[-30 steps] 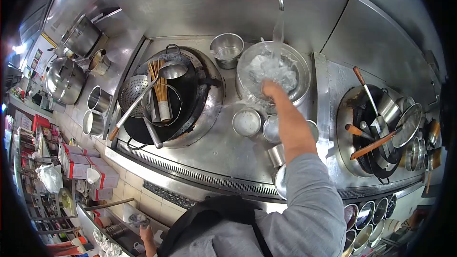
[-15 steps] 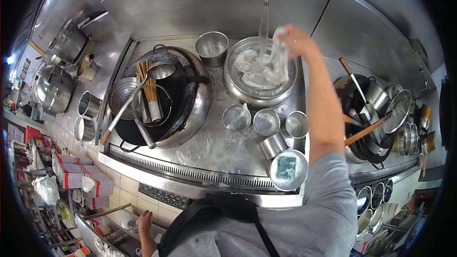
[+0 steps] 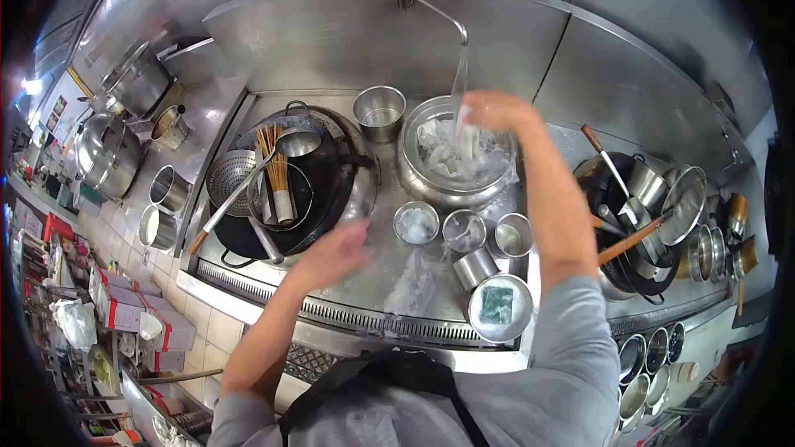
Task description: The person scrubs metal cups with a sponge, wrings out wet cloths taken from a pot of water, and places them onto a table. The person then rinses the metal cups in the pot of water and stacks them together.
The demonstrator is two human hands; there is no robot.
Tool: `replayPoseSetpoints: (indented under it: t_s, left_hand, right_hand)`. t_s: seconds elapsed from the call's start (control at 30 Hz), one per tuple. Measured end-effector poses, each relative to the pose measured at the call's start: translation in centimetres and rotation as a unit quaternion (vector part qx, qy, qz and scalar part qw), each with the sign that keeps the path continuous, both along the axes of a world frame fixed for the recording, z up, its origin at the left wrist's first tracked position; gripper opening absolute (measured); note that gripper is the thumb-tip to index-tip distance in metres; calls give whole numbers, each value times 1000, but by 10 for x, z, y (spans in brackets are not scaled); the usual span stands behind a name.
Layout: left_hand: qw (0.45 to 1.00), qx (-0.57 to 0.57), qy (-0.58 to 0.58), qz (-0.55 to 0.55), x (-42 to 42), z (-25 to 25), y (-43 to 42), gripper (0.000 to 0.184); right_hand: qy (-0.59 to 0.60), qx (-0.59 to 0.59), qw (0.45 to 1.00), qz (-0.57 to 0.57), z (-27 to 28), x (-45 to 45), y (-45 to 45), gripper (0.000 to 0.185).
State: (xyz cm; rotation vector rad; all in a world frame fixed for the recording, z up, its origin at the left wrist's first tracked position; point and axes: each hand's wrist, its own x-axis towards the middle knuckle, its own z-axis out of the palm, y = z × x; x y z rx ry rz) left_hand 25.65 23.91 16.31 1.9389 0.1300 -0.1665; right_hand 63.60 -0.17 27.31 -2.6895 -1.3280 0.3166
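My right hand (image 3: 497,110) is closed on a wet white cloth (image 3: 469,142), which hangs down into a large round metal pot (image 3: 422,180). More of the cloth lies in the water there. Water runs from a thin faucet (image 3: 447,18) beside my fingers. My left hand (image 3: 339,252) hovers over the steel counter between the wok and the small metal cups; motion smears its fingers, and I see nothing held in it. The nearest cup (image 3: 416,223) has whitish suds in it. A shallow metal bowl (image 3: 520,327) holds a green scouring pad (image 3: 497,305).
To the left, a black wok (image 3: 327,174) carries a ladle (image 3: 298,142), a perforated skimmer (image 3: 232,175) and a bamboo brush (image 3: 281,186). An empty metal pot (image 3: 379,114) stands behind. On the right, another wok (image 3: 662,269) is piled with utensils. A slotted drain (image 3: 331,312) runs along the front.
My left hand has come up from the lower left to over the counter. My right hand has lowered slightly toward the pot with the cloth. Foamy water now spreads on the counter near the front.
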Motion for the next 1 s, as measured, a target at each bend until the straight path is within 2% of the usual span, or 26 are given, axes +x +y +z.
replayPoseSetpoints:
  t_s: [0.07, 0.1, 0.17, 0.2, 0.23, 0.3, 0.33, 0.43, 0.47, 0.5, 0.57, 0.6, 0.67, 0.7, 0.73, 0.83, 0.93, 1.0]
  left_hand:
    - [993, 59, -101, -15, 79, 47, -30, 91]
    - [987, 32, -158, -5, 117, 52, -43, 99]
    - [961, 166, -219, 18, 164, 79, -68, 106]
    - [964, 112, -240, 25, 184, 77, -82, 100]
    - [964, 58, -258, 32, 197, 73, -93, 94]
    - [987, 40, -142, -70, 205, 80, -103, 84]
    - [989, 31, -79, -121, 203, 78, -105, 78]
    - [975, 161, -116, -97, 192, 52, -106, 60]
    - [971, 111, -155, -141, 200, 37, -102, 53]
    - [969, 149, -148, -132, 190, 41, -104, 51]
    - [958, 229, -136, -108, 158, 78, -105, 47]
    - [969, 177, -144, -96, 140, 94, -100, 42]
    - [983, -41, -164, -66, 124, 72, -68, 42]
    - [972, -149, -173, -50, 118, 57, -51, 43]
    - [974, -154, -152, -63, 109, 42, -38, 51]
    - [933, -356, 14, -56, 65, -8, -21, 73]
    - [903, -422, 61, 39, 31, -48, -38, 93]
    - [861, -496, 92, 62, 19, -65, -38, 95]
  right_hand:
    - [-14, 80, 997, -13, 82, -42, -22, 43]
    - [-7, 118, 992, -33, 116, -64, -33, 40]
    - [32, 142, 988, -44, 161, -97, -51, 38]
    - [54, 154, 985, -50, 171, -110, -58, 38]
    - [70, 186, 979, -53, 166, -114, -66, 35]
    - [108, 249, 961, -59, 136, -114, -87, 29]
    - [132, 220, 962, -94, 122, -118, -94, 35]
    - [-1, 187, 977, -107, 36, -146, -101, 61]
    - [32, 186, 979, -75, 11, -157, -92, 70]
    - [65, 187, 979, -43, -10, -168, -76, 79]
    - [122, 190, 965, -133, -31, -187, -39, 64]
    - [211, 240, 935, -153, -31, -193, -31, 62]
    - [384, 327, 843, -184, -24, -204, -14, 58]
    - [416, 331, 830, -170, -21, -208, -6, 57]
    - [445, 334, 816, -154, -15, -210, 3, 56]
    - [506, 364, 772, -126, 0, -219, 29, 49]
    - [555, 447, 687, -141, 5, -230, 48, 43]
    - [519, 524, 650, -182, -10, -245, 59, 42]
